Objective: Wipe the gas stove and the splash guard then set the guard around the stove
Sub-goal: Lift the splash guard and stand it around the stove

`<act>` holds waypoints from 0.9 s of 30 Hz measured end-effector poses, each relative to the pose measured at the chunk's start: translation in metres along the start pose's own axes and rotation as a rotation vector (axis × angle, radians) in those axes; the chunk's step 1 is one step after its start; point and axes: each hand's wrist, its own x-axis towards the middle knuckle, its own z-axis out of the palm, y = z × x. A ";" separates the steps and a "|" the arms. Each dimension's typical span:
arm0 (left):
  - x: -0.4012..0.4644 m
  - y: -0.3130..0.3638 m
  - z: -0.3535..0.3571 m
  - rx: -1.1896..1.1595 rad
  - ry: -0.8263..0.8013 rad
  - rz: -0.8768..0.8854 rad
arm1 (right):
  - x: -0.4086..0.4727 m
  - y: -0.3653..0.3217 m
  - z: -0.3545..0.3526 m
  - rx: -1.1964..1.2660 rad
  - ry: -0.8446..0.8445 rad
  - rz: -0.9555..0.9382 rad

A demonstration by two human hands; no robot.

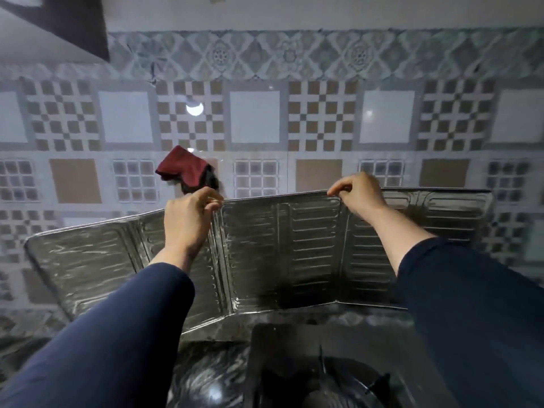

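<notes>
While the splash guard [282, 245] stands upright behind the stove [318, 375], the step in hand looks like the last one — setting the guard around the burner. To do it well, I would keep both pinches light on the top edge, since the thin foil panels will likely crease or buckle if squeezed or pushed down hard, and swing the side wings forward evenly so the folds bend only at their seams. The bottom edge should sit flat on the counter just behind the stove, not riding up on it, and the wings should end up on either side of the burner without leaning in over it.

The left hand [188, 219] pinches the top edge of the guard at the fold between the left wing and the middle panel, thumb and fingers curled over the rim. The right hand [357, 192] pinches the same edge at the next fold — the middle panel hangs between the two hands. The left wing spreads out beyond and below the left hand; the right wing runs on past the right hand. The stove lies below both forearms, nearer the person. A red cloth [182, 169] sits just above the left hand, beyond the guard; whether the hand holds it too I cannot tell
</notes>
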 end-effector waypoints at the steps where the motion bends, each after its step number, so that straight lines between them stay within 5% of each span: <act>1: 0.001 0.002 0.014 -0.022 -0.028 -0.013 | 0.002 0.013 0.003 -0.009 -0.002 0.010; 17: -0.046 -0.008 0.146 -0.007 -0.265 -0.059 | -0.031 0.145 0.067 -0.053 -0.061 0.187; 27: -0.038 -0.005 0.141 0.064 -0.394 -0.036 | -0.032 0.064 0.128 0.123 -0.194 0.011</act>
